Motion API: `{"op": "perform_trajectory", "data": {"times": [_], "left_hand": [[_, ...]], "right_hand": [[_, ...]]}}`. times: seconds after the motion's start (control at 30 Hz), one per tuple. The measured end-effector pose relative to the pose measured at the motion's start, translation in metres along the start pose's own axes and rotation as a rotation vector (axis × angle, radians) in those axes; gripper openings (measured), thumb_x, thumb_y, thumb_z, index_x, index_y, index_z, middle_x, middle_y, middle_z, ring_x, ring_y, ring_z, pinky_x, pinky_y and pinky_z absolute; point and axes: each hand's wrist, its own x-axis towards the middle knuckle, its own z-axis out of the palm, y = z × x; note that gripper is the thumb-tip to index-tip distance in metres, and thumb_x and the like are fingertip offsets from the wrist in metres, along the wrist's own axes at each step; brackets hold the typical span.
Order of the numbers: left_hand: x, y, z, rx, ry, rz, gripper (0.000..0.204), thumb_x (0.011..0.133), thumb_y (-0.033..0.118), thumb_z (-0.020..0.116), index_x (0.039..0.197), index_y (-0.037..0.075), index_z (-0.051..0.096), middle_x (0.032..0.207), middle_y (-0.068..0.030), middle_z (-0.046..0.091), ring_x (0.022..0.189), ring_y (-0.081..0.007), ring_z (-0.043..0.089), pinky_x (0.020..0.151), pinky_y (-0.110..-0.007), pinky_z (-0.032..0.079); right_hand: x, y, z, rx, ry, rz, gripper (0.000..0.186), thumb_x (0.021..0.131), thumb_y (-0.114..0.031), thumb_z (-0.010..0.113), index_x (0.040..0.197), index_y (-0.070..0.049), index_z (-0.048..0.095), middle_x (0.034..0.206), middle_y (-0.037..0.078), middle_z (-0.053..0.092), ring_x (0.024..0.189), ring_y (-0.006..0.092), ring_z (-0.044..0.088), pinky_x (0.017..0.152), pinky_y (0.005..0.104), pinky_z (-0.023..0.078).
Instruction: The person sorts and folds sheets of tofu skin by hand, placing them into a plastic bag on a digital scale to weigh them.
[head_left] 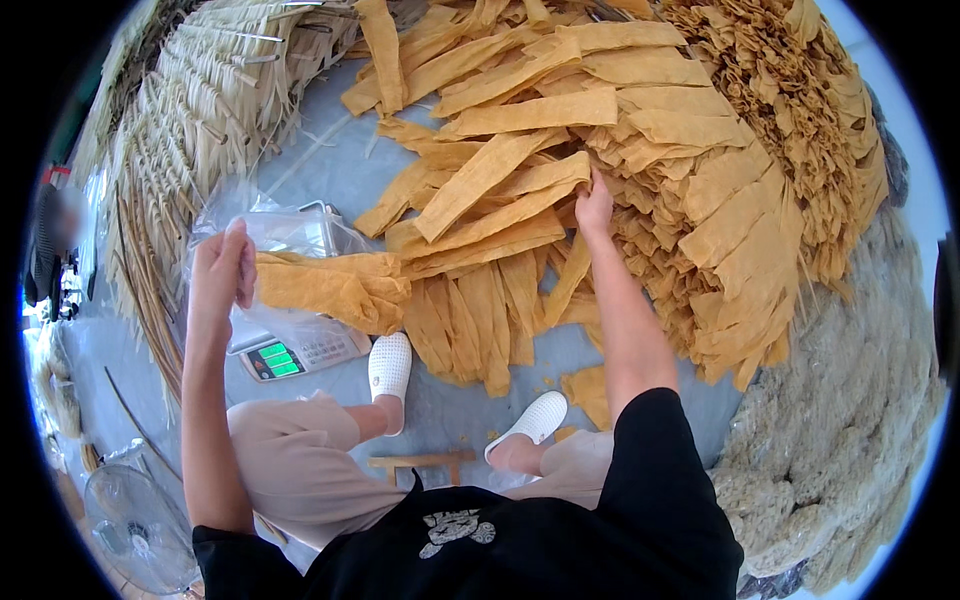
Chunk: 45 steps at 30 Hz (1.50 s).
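My left hand (226,268) is raised at the left and closed on a clear plastic bag (215,215). Beside its fingers lies a bundle of flat, wrinkled yellow-brown dried strips (330,285), partly within or against the bag; which of the two I cannot tell. Below is a digital scale (305,352) with a lit green display, its platform mostly covered by bag and bundle. My right hand (594,205) reaches forward and pinches the right end of a long yellow-brown strip (540,180) on the loose pile. Its fingertips are partly hidden.
Large stacks of yellow-brown strips (720,200) rise at the right. Pale bundled dried stalks (210,120) stand far left, and a greyish fibrous heap (820,450) near right. A floor fan (140,525) is near left. A small wooden stool (420,462) stands between my white shoes (390,368).
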Motion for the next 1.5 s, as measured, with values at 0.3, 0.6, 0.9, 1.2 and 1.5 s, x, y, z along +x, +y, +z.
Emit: {"op": "perform_trajectory", "data": {"times": [0.3,0.6,0.9,1.2,1.5], "left_hand": [[0.001,-0.002,0.003,0.102,-0.008,0.034,0.038,0.093,0.033,0.041,0.065,0.008,0.049,0.042,0.0026,0.04,0.033,-0.0048,0.035,0.033,-0.019,0.025],[-0.011,0.006,0.015,0.596,0.222,0.431,0.054,0.073,0.016,0.067,0.12,0.004,0.041,0.092,-0.0079,0.055,0.081,-0.0158,0.053,0.069,-0.03,0.043],[-0.067,0.045,0.111,-0.22,-0.492,0.585,0.11,0.053,0.032,0.084,0.134,0.0,0.017,0.132,-0.0192,0.034,0.123,-0.0267,0.033,0.103,-0.039,0.027],[-0.055,0.044,0.116,-0.672,-0.672,0.029,0.05,0.06,0.005,0.078,0.104,-0.001,0.055,0.095,-0.0077,0.062,0.084,-0.0142,0.061,0.076,-0.028,0.05],[-0.04,0.026,0.12,-0.721,-0.365,-0.147,0.049,0.065,0.007,0.074,0.108,-0.003,0.052,0.096,-0.0096,0.061,0.083,-0.017,0.06,0.07,-0.028,0.049]], "right_hand": [[-0.02,-0.1,-0.086,0.558,0.622,-0.297,0.017,0.08,0.002,0.053,0.097,0.004,0.055,0.089,0.011,0.061,0.079,0.0179,0.057,0.075,0.0286,0.044],[-0.057,-0.192,-0.154,0.619,0.304,-0.426,0.019,0.08,0.003,0.057,0.099,0.004,0.059,0.087,0.005,0.061,0.082,0.0102,0.055,0.075,0.0222,0.044],[-0.111,-0.28,-0.123,0.884,-0.327,-0.279,0.014,0.078,0.003,0.06,0.092,0.003,0.059,0.085,0.005,0.063,0.074,0.0098,0.058,0.065,0.0242,0.049],[-0.121,-0.256,-0.088,1.167,-0.379,0.052,0.034,0.089,-0.008,0.047,0.121,0.0,0.041,0.112,0.011,0.053,0.096,0.0184,0.056,0.08,0.0297,0.048],[-0.198,-0.175,-0.045,0.586,-0.64,-0.215,0.073,0.073,-0.011,0.07,0.131,-0.002,0.028,0.128,0.011,0.04,0.116,0.0196,0.042,0.096,0.0314,0.035]]}}
